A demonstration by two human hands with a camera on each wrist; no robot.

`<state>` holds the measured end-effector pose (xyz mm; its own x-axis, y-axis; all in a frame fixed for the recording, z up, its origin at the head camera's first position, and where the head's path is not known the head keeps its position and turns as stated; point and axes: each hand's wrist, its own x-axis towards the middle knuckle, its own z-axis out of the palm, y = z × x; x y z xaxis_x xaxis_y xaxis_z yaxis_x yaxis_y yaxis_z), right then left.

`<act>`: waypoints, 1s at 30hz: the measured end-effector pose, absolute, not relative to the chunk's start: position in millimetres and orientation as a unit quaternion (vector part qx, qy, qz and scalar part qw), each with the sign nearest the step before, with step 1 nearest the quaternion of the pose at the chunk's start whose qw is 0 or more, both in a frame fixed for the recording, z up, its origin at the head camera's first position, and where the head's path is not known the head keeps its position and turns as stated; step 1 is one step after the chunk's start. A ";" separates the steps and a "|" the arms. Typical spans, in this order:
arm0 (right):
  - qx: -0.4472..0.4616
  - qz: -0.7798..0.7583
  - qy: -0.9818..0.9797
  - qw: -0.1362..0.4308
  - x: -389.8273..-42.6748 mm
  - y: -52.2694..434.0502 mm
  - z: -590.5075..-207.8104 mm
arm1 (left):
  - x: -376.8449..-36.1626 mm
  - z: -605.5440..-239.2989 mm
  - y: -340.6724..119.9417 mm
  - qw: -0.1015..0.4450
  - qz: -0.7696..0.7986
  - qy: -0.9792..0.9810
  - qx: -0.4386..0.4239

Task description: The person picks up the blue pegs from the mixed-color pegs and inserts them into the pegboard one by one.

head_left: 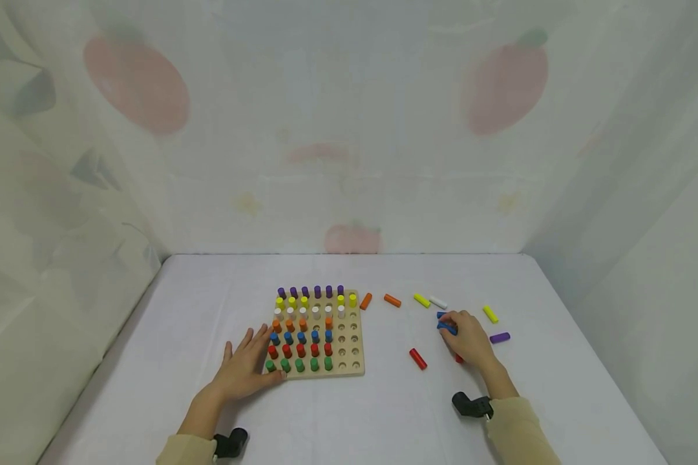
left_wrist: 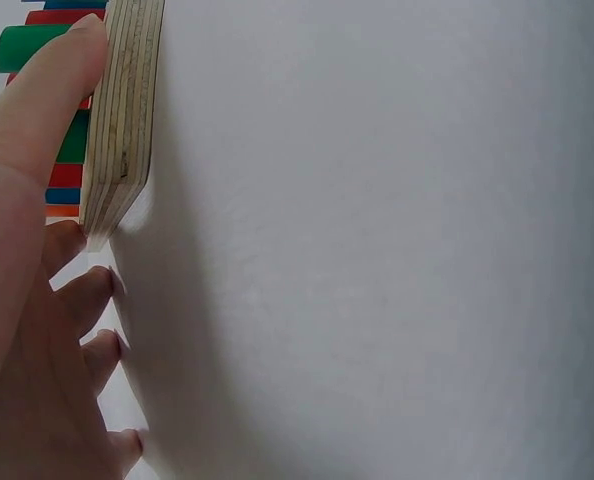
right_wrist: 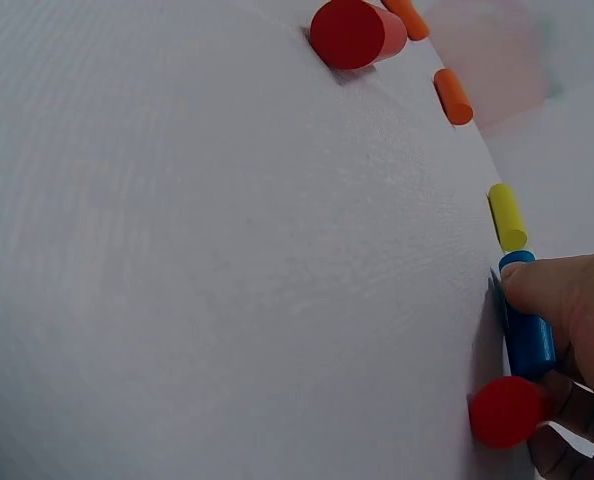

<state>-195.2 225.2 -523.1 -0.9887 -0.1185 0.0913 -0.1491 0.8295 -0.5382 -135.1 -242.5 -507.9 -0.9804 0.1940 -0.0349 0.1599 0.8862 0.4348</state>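
A wooden pegboard (head_left: 349,369) stands left of the table's middle, with rows of purple, yellow, white, orange, blue, red and green pegs. My left hand (head_left: 244,369) rests against its left side, fingers spread on the cloth. Its thumb (left_wrist: 77,60) touches the front edge beside a green peg (left_wrist: 22,48). Off to the right, my right hand (head_left: 468,339) pinches a blue peg (right_wrist: 529,340) between thumb and fingers, close over the table. Another blue peg (head_left: 441,315) lies just behind it. A red peg (right_wrist: 505,412) is partly hidden under this hand.
Loose pegs lie around the right hand: a red peg (head_left: 418,359), a purple peg (head_left: 499,338), a white peg (head_left: 439,301), yellow pegs (head_left: 490,314) and orange pegs (head_left: 392,300). Several holes at the board's right side hold no peg. A printed curtain (head_left: 419,194) rises behind the table.
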 end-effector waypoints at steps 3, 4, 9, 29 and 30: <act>0.070 0.287 -0.955 0.029 -195.4 225.0 -522.0 | -135.2 -508.1 -242.8 0.039 0.220 0.970 0.092; 0.070 0.287 -0.955 0.029 -195.4 224.9 -521.6 | -135.2 -508.1 -242.9 0.039 0.220 0.970 0.093; 0.068 0.297 -0.952 0.036 -195.5 223.8 -518.1 | -134.9 -506.9 -242.8 0.038 0.215 0.971 0.094; 0.080 0.304 -0.948 0.049 -194.4 197.7 -507.8 | -134.6 -504.2 -241.8 0.047 0.218 0.971 0.090; 0.083 0.304 -0.948 0.050 -194.6 196.0 -507.4 | -134.4 -504.0 -241.7 0.046 0.219 0.971 0.090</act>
